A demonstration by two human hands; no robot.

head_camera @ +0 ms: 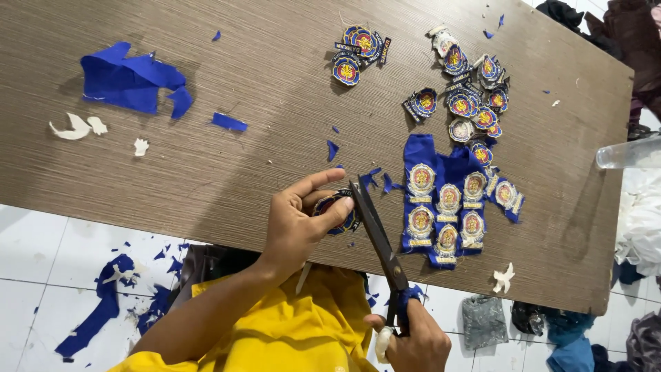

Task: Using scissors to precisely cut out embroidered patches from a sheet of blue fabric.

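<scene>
Blue-edged, the round embroidered patch (337,210) was pinched between thumb and fingers of the left hand (296,224), just over the near edge of the wooden table (227,158). The right hand (413,341), closed around the blue handles, held the scissors (379,241); their long axis ran from 5 o'clock up to 11 o'clock, tips pointing at the patch. I judge that the trimming of its edge was in progress; the next cut called for turning the patch a little. An uncut blue sheet of patches (447,200) lay at 3 o'clock.
</scene>
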